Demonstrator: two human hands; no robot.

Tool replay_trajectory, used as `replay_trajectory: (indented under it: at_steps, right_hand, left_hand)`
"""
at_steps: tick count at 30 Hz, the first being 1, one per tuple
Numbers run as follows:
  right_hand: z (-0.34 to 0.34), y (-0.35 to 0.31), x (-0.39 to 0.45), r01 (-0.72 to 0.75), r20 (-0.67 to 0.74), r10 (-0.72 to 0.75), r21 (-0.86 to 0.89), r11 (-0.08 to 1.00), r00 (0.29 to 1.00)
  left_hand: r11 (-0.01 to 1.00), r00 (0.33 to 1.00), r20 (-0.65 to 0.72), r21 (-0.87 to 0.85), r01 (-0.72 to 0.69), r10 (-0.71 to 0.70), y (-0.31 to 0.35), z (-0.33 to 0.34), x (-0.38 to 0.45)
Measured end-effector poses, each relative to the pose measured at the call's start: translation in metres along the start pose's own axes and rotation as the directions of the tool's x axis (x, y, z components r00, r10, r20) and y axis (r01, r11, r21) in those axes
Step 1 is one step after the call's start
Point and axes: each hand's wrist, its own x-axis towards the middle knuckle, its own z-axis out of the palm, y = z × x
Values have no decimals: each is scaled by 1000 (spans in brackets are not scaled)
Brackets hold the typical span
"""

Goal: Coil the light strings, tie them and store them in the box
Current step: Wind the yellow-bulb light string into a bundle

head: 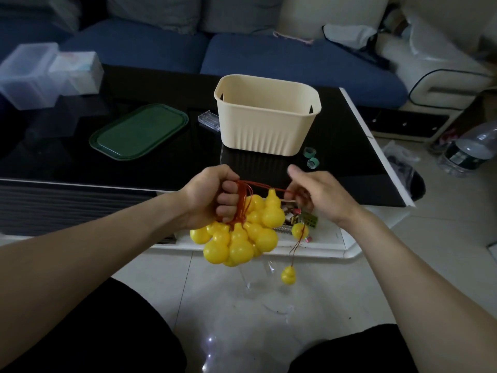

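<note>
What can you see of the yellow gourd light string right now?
The light string is a bunch of glossy yellow, plastic-looking gourd bulbs on thin red cord. Most cord loops are gathered in the left hand, so the bulbs hang below it in a cluster. The right hand pinches a strand stretched between the hands. One gourd dangles lower on a loose tail. It hangs above the floor, untied.

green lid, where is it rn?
Head view: the green lid lies flat on the black table, left of the cream box, with a small clear case between them.
</note>
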Motion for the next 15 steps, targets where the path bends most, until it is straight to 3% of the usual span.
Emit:
replay_trajectory:
  at_steps: [5, 9, 15]
  right_hand:
    - [-4, 2, 1, 108, -141, -118, -73, 991, 983]
    - [13, 0, -1, 135, -64, -150, -193, 972, 987]
    - [40, -9, -5, 202, 100, -176, -399, 895, 979]
  left_hand:
    - [1000, 991, -132, 5, 14, -13, 1, -5, 3]
    - [999, 981, -194, -52, 7, -17, 1, -3, 3]
    - [987, 985, -170, -157, -21, -7, 4, 5, -1]
